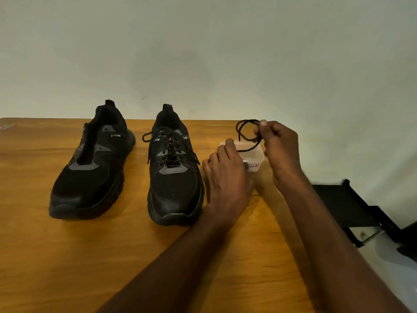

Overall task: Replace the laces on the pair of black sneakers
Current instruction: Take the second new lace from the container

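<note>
Two black mesh sneakers stand side by side on the brown wooden table, toes toward the camera, heels toward the pale wall. Take the laced black sneaker as the marker — its black lace is threaded and tied in a loose bow over the tongue. To its left, a little apart, sits the unlaced black sneaker, eyelets bare, tongue open.

Just to the right of the laced sneaker is a small clear plastic tub with a white label printed in red on its near side. The left hand rests on the tub's left side, fingers bent over the rim — how firmly it grips cannot be told. The hand's outer edge lies just beside the laced sneaker's side.

Further right, the right hand is raised above the tub, thumb and fingers pinching a loose black lace — the cord loops up beside the fingertips and trails down into the tub's mouth.

Both forearms reach in from the near edge. Beyond the table's right edge, lower down, lies a black metal frame.
</note>
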Demonstrator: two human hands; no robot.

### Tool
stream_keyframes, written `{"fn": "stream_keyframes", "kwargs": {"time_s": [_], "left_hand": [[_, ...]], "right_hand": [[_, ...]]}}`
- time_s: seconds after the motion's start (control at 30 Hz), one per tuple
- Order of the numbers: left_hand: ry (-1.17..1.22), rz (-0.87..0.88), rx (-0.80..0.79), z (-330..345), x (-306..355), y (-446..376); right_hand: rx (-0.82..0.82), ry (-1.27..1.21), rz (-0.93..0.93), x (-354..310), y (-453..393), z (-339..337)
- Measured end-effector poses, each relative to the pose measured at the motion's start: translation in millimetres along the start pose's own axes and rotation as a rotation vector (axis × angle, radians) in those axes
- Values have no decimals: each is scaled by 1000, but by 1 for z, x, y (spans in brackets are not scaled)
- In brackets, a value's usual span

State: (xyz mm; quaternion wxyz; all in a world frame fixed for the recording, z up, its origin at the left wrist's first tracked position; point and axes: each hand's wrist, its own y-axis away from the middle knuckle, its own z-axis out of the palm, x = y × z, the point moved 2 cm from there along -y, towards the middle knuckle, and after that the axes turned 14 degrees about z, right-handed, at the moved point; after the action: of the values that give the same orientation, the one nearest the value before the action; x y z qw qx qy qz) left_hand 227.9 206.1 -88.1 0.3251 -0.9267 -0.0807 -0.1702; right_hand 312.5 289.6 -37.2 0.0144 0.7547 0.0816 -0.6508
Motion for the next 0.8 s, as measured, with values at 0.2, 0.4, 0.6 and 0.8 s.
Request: {"fn": "stream_keyframes", "kwargs": {"time_s": [0.2,0.4,0.6,0.8], "left_hand": [[-31,-17,36,-4,2,2],[190,153,168,-3,9,-1],[699,87,357,-18,12,0],[821,172,506,-90,47,-31]], "right_hand": [[-609,-936,280,5,-3,-5],[-860,-1199,298,8,5,-2],[-909,-1524,282,10,-3,-26],[-671,-1215,213,10,-3,-13]]}}
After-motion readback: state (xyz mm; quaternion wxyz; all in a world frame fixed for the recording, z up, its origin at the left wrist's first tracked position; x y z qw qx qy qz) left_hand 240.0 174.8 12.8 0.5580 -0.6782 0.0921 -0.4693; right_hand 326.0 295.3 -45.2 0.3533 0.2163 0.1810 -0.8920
